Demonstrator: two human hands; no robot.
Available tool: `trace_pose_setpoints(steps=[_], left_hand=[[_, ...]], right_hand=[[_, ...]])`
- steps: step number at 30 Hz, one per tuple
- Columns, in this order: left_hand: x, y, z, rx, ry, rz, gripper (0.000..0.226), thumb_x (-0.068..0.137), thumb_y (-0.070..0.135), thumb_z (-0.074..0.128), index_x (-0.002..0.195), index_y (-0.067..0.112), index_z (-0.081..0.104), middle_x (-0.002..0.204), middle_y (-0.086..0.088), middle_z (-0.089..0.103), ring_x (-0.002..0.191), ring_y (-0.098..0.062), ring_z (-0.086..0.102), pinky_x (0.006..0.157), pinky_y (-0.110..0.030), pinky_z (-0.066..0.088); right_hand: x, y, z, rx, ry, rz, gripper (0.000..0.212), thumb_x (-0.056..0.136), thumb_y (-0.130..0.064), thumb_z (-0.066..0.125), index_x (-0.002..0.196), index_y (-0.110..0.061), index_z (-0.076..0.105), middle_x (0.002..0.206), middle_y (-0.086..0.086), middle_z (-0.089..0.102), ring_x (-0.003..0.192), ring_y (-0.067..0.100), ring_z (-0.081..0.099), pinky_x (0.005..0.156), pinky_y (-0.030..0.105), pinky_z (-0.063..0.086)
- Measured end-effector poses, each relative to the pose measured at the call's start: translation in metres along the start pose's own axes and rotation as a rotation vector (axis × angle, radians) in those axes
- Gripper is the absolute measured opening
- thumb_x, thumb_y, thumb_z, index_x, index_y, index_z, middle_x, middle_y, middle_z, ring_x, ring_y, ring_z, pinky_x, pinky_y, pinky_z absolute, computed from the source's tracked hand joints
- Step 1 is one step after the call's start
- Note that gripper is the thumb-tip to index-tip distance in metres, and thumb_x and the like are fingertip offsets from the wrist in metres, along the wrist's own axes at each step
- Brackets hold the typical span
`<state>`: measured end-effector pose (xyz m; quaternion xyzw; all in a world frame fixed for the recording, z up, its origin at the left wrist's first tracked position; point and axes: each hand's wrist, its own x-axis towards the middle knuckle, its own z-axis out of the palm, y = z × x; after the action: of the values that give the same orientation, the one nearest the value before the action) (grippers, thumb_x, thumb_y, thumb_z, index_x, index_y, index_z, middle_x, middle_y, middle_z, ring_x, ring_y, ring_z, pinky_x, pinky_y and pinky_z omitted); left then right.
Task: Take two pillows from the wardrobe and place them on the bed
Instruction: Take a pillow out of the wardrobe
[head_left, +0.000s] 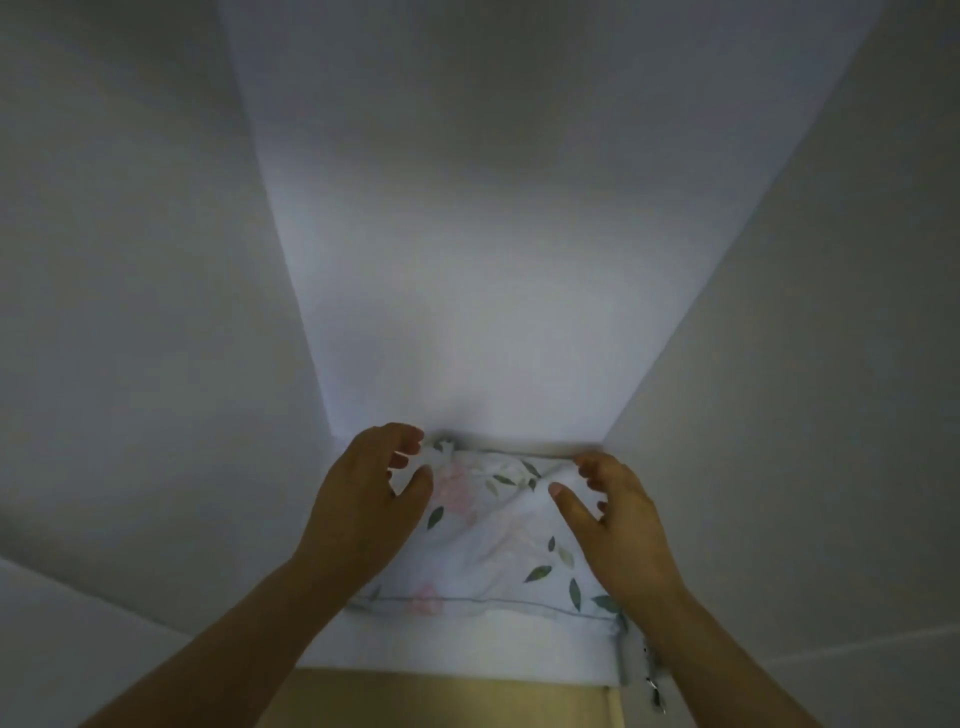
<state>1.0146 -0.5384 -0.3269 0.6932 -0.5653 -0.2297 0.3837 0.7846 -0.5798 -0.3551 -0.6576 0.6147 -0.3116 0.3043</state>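
Left side panel of the wardrobe (130, 312): plain white, unmarked, closing off the compartment on that side. The left forearm rises from the lower left corner of the view and crosses the front edge of the shelf (457, 649). Left hand (363, 499): fingers curled over the upper left corner of the pillow (493, 545), thumb set against its front face, so the hand grips the pillow; how firm the hold is cannot be told. The pillow is white with pink flowers and green leaves. It lies on the shelf between the two hands, its piped lower seam running along the shelf's front edge and its top pressed into the narrow back of the compartment, where the fabric is creased. The white back panel (493, 208) rises above it. Under the shelf edge a tan surface (441, 696) shows. Right hand (618, 525): fingers hooked over the pillow's upper right edge, thumb lying across the front face, likewise gripping. Its wrist and forearm cover the pillow's right side. At the lower right corner the cover hangs over the shelf edge with a zip (652, 680) dangling. Right side panel (805, 364): plain white, close against the pillow.
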Motion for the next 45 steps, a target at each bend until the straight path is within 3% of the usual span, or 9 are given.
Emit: trace_pose_setpoints(steps=[5, 11, 17, 19, 21, 23, 30, 35, 45], left_hand=[[0.015, -0.073, 0.082, 0.079, -0.089, -0.051, 0.032, 0.084, 0.021, 0.062, 0.115, 0.018, 0.055, 0.109, 0.004, 0.059, 0.093, -0.011, 0.057, 0.084, -0.025, 0.046], [0.025, -0.163, 0.155, 0.163, -0.180, -0.102, 0.032, 0.085, 0.023, 0.061, 0.115, 0.015, 0.055, 0.111, -0.001, 0.059, 0.093, -0.014, 0.057, 0.084, -0.028, 0.048], [0.027, -0.236, 0.220, 0.238, -0.288, -0.152, 0.045, 0.083, 0.024, 0.063, 0.125, 0.012, 0.050, 0.124, -0.006, 0.054, 0.110, -0.022, 0.053, 0.094, -0.034, 0.044], [0.031, -0.259, 0.244, 0.280, -0.320, -0.134, 0.052, 0.083, 0.028, 0.064, 0.129, 0.013, 0.046, 0.131, -0.006, 0.050, 0.117, -0.023, 0.049, 0.099, -0.034, 0.040], [0.036, -0.280, 0.267, 0.312, -0.345, -0.103, 0.057, 0.081, 0.032, 0.066, 0.131, 0.013, 0.044, 0.134, -0.006, 0.047, 0.122, -0.023, 0.046, 0.101, -0.031, 0.035], [0.039, -0.301, 0.292, 0.340, -0.372, -0.095, 0.063, 0.079, 0.036, 0.067, 0.133, 0.015, 0.041, 0.137, -0.005, 0.044, 0.124, -0.023, 0.043, 0.103, -0.030, 0.034], [0.039, -0.369, 0.360, 0.447, -0.490, -0.029, 0.087, 0.078, 0.045, 0.066, 0.146, 0.019, 0.020, 0.155, -0.003, 0.021, 0.142, -0.021, 0.019, 0.116, -0.031, 0.017], [0.047, -0.413, 0.398, 0.554, -0.569, -0.007, 0.097, 0.075, 0.053, 0.065, 0.148, 0.028, 0.006, 0.159, 0.000, -0.002, 0.146, -0.023, 0.000, 0.119, -0.042, 0.012], [0.063, -0.450, 0.454, 0.679, -0.530, -0.003, 0.120, 0.056, 0.060, 0.073, 0.148, 0.029, 0.002, 0.159, -0.002, 0.000, 0.145, -0.033, 0.002, 0.116, -0.053, 0.011]], right_hand=[[0.014, 0.084, 0.053, -0.152, -0.113, 0.047, 0.046, 0.088, -0.036, 0.060, 0.129, -0.021, 0.047, 0.125, -0.003, 0.046, 0.096, 0.001, 0.049, 0.084, 0.018, 0.037], [0.028, 0.169, 0.112, -0.229, -0.198, 0.101, 0.051, 0.086, -0.037, 0.062, 0.131, -0.020, 0.044, 0.128, -0.001, 0.047, 0.104, 0.011, 0.051, 0.087, 0.017, 0.033], [0.042, 0.250, 0.169, -0.296, -0.243, 0.094, 0.058, 0.084, -0.038, 0.066, 0.133, -0.019, 0.042, 0.131, 0.000, 0.046, 0.104, 0.006, 0.044, 0.091, 0.019, 0.034], [0.050, 0.280, 0.188, -0.332, -0.259, 0.080, 0.065, 0.082, -0.040, 0.067, 0.136, -0.019, 0.038, 0.138, 0.000, 0.043, 0.116, 0.011, 0.045, 0.102, 0.026, 0.036], [0.057, 0.308, 0.204, -0.406, -0.279, 0.072, 0.074, 0.080, -0.043, 0.068, 0.141, -0.020, 0.033, 0.147, 0.002, 0.036, 0.136, 0.018, 0.033, 0.113, 0.036, 0.032], [0.063, 0.334, 0.220, -0.481, -0.301, 0.073, 0.080, 0.079, -0.046, 0.068, 0.144, -0.021, 0.029, 0.153, 0.003, 0.029, 0.143, 0.021, 0.023, 0.117, 0.038, 0.025], [0.078, 0.404, 0.266, -0.539, -0.358, 0.087, 0.087, 0.078, -0.043, 0.070, 0.147, -0.023, 0.021, 0.157, 0.006, 0.020, 0.145, 0.024, 0.015, 0.117, 0.039, 0.016], [0.086, 0.449, 0.297, -0.581, -0.383, 0.078, 0.095, 0.074, -0.042, 0.073, 0.149, -0.025, 0.016, 0.159, 0.007, 0.010, 0.147, 0.027, 0.006, 0.119, 0.044, 0.013], [0.116, 0.503, 0.335, -0.726, -0.397, 0.042, 0.115, 0.063, -0.060, 0.072, 0.149, -0.033, 0.000, 0.161, 0.001, 0.000, 0.147, 0.030, -0.002, 0.117, 0.052, 0.000]])
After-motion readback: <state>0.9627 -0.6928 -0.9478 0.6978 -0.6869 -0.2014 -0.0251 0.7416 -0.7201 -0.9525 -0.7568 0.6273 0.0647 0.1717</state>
